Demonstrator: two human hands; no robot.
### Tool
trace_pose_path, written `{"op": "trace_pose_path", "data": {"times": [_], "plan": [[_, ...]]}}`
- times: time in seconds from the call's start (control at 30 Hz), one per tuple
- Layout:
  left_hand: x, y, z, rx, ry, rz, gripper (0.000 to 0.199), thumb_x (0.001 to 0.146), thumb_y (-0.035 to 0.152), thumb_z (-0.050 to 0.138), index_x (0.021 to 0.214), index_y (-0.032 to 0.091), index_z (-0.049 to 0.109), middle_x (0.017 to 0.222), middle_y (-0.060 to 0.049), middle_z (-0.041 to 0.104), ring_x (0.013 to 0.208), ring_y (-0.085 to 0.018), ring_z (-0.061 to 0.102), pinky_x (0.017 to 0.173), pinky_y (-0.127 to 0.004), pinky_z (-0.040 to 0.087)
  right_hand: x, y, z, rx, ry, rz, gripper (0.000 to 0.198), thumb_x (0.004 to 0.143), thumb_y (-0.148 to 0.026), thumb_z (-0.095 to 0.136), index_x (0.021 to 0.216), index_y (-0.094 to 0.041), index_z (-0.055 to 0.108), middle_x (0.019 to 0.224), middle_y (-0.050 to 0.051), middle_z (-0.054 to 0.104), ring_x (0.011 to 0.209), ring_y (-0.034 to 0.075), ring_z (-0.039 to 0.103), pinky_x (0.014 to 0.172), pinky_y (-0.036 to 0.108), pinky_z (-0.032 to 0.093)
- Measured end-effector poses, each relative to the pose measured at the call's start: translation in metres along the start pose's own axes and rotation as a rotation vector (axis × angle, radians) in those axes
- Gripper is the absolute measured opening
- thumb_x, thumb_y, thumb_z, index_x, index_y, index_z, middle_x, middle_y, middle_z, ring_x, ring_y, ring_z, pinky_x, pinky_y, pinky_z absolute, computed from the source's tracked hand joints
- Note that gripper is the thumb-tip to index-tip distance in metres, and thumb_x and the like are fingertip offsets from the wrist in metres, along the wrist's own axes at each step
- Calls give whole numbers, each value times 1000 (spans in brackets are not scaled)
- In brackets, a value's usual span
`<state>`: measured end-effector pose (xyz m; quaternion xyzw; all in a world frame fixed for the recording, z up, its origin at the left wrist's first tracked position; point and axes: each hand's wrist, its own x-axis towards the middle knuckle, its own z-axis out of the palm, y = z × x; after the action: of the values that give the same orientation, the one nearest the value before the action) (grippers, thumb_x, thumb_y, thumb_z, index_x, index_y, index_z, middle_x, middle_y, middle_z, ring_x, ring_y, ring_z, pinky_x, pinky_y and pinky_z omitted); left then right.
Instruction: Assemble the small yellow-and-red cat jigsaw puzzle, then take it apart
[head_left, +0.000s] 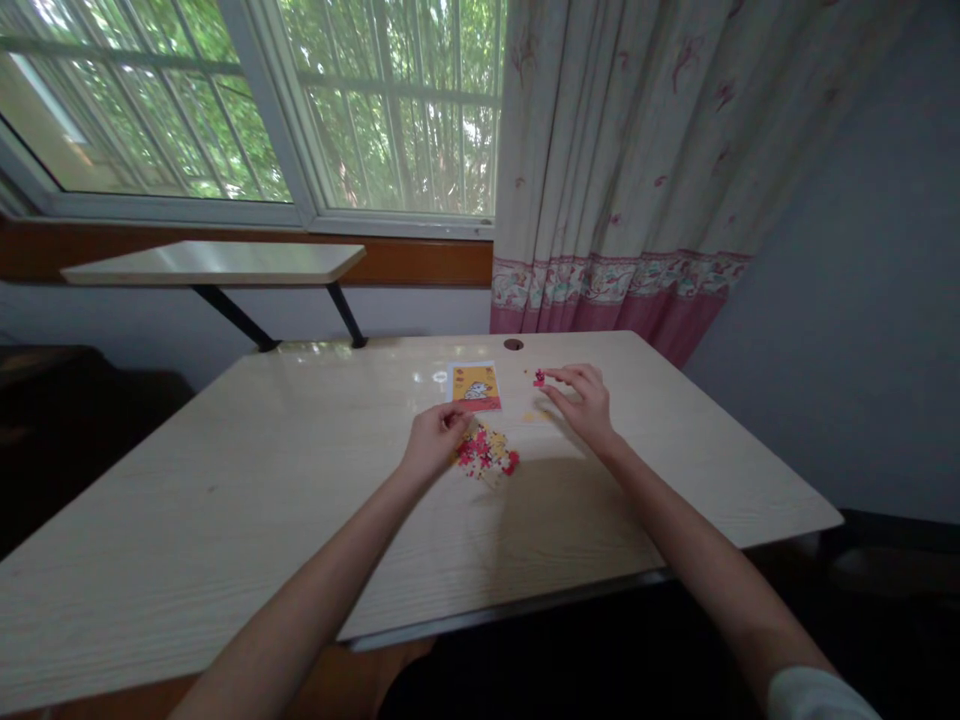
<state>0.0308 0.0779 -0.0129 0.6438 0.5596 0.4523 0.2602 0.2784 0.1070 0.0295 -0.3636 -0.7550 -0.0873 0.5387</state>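
A loose pile of small jigsaw pieces [487, 452], red, yellow and pale, lies on the wooden desk [315, 480]. My left hand [436, 438] is at the pile's upper left edge with its fingers curled together; what they hold, if anything, is hidden. Between thumb and fingertips my right hand [585, 400] pinches a red jigsaw piece [539, 378], a little above the desk. Behind the pile lies a picture card [475, 385] with a yellow and red print of a white animal. Below the right fingers some yellow pieces [537, 416] lie on the desk.
A round cable hole [514, 344] sits near the desk's back edge. At the back left, a raised shelf [217, 262] stands on black legs. A curtain [622, 200] hangs behind the desk beside a barred window [390, 110].
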Motion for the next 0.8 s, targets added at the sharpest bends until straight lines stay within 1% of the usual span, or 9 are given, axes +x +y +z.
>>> {"op": "trace_pose_path", "data": {"times": [0.07,0.13,0.3,0.47,0.53,0.6,0.7,0.8], "plan": [[0,0,-3,118,5,50,25,76,36,53,77,15,68,56,0,56,54,-12,48,52,-23,34,1,2,-1,-9,9,5,19,80,-38,62,91,-25,69,77,2,62,76,16,56,75,32,41],[-1,1,-4,176,-3,82,26,77,35,52,79,15,68,60,-1,58,57,-13,50,55,-23,36,1,3,-2,-11,16,-2,18,79,-38,62,90,-26,69,77,2,62,77,16,55,75,32,41],[-3,4,-4,230,-19,109,26,79,35,50,79,15,67,65,-2,61,60,-14,52,58,-25,38,-2,2,-2,-7,9,-44,19,78,-39,64,91,-26,70,77,2,61,77,17,54,77,33,40],[-2,0,-5,260,1,121,25,79,34,50,81,15,67,67,-3,61,61,-14,53,59,-25,38,-1,9,-2,-15,-63,6,21,78,-40,63,92,-26,70,81,4,61,80,18,54,80,36,39],[-1,-2,-5,276,14,125,24,79,33,50,81,15,67,66,-3,61,62,-14,52,59,-25,38,2,20,3,-9,-125,40,22,79,-39,63,94,-26,69,86,4,62,84,18,55,82,36,39],[-1,-2,-6,287,21,125,24,79,32,50,80,15,67,65,-3,60,61,-14,52,59,-24,38,3,36,10,5,-216,96,23,78,-39,63,95,-25,69,89,4,63,87,18,55,82,35,39],[-1,0,-7,307,22,117,24,79,31,50,79,15,68,63,-2,59,59,-14,51,58,-24,37,2,62,27,15,-387,225,24,76,-40,63,93,-25,69,89,4,66,85,17,56,79,33,41],[-1,2,-8,335,20,123,24,79,31,50,78,15,68,62,-2,58,59,-14,51,59,-25,36,-1,82,46,8,-521,325,25,75,-42,63,90,-24,71,91,5,67,84,17,57,76,30,42]]}}
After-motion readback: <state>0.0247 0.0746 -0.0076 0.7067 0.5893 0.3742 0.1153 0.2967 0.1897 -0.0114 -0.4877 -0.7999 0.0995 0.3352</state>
